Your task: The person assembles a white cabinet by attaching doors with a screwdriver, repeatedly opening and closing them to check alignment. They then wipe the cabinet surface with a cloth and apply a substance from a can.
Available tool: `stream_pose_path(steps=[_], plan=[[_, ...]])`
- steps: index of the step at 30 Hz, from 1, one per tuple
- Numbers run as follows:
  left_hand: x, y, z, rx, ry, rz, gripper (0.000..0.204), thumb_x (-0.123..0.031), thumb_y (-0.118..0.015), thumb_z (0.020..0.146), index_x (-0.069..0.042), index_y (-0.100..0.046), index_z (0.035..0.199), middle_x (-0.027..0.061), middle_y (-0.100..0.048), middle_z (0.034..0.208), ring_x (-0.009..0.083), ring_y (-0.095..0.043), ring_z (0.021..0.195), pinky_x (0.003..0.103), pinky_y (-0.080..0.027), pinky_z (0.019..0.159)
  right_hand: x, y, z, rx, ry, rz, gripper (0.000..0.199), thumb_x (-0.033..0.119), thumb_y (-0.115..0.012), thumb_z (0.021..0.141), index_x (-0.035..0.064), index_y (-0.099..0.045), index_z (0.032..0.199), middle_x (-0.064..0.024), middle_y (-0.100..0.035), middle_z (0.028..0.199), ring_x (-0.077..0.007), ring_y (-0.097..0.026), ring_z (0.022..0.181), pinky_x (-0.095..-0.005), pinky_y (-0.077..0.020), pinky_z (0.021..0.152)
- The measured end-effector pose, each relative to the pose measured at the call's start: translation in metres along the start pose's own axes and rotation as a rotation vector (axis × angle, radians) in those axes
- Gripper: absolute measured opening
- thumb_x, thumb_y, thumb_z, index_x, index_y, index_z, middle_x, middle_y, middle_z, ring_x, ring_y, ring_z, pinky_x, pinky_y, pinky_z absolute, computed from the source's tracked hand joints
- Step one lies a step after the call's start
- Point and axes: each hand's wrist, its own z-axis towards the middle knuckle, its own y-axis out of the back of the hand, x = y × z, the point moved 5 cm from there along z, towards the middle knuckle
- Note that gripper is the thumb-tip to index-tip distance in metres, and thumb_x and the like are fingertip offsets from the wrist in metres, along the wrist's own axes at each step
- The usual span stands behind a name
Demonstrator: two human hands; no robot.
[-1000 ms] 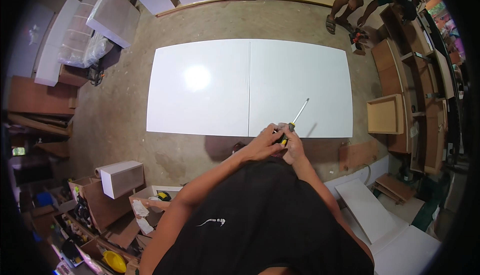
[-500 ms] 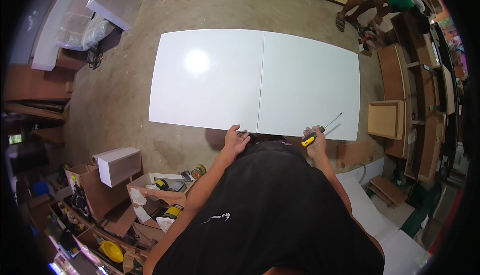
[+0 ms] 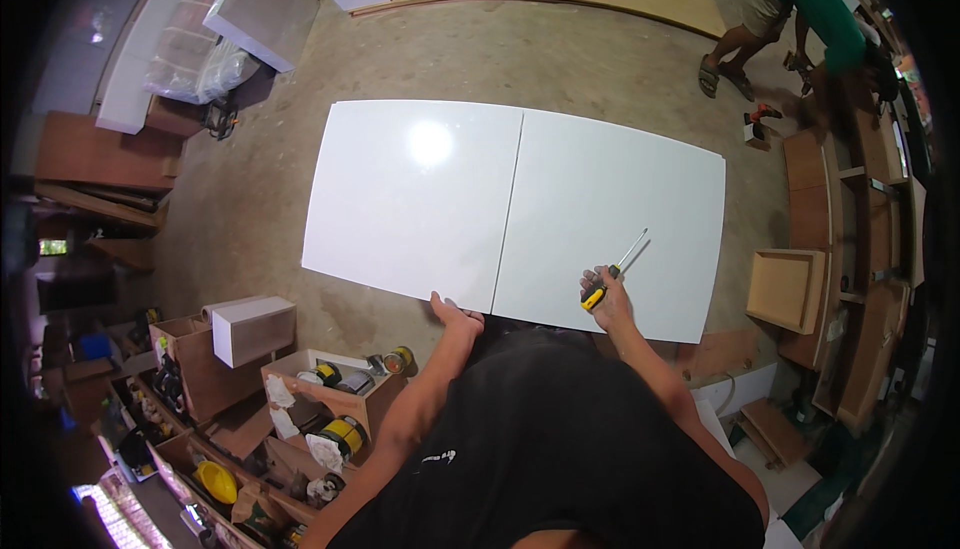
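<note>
Two glossy white panels lie side by side with a thin seam between them, the left panel (image 3: 400, 209) and the right panel (image 3: 610, 209). My left hand (image 3: 457, 319) is closed at the near edge of the left panel, close to the seam. Its thumb rests along the top face; the other fingers are partly hidden at the edge. In my right hand (image 3: 612, 305) lies a yellow and black screwdriver (image 3: 596, 293), held loosely with the handle in the palm. The metal shaft points away and to the right, above the right panel.
Wooden cabinet frames and a shallow wooden tray (image 3: 785, 291) stand at the right. At the near left are an open box (image 3: 380, 404) with tins, a white box (image 3: 254, 331) and tool bins. Plastic-wrapped pieces (image 3: 185, 59) lean far left. A person in green (image 3: 815, 9) bends at the far right.
My left hand has gone from loose fingers to a closed hold at the panel edge. My right hand has carried the screwdriver farther over the right panel. The whole view has shifted.
</note>
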Motion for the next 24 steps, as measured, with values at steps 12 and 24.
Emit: stream_pose_path(steps=[12,24], plan=[[-0.010,0.016,-0.044,0.232,-0.042,0.138,0.046,-0.042,-0.057,0.088,-0.011,-0.050,0.121,0.0083,-0.058,0.113,0.0297,-0.057,0.106,0.052,-0.048,0.085,0.009,0.005,0.001,0.117,-0.053,0.033,0.031,0.035,-0.060,0.095,0.0103,-0.050,0.111,-0.0146,-0.060,0.104,-0.0276,-0.060,0.097,-0.0411,-0.0495,0.083],[-0.231,0.052,-0.299,0.591,-1.259,0.083,0.069,-0.054,-0.063,0.088,-0.005,-0.046,0.134,0.0043,-0.058,0.101,0.0143,-0.055,0.082,0.028,-0.047,0.072,-0.009,-0.090,0.012,0.309,0.061,-0.453,0.024,0.023,-0.059,0.094,0.0064,-0.051,0.109,-0.0039,-0.052,0.076,-0.0174,-0.059,0.072,-0.0336,-0.0519,0.066]])
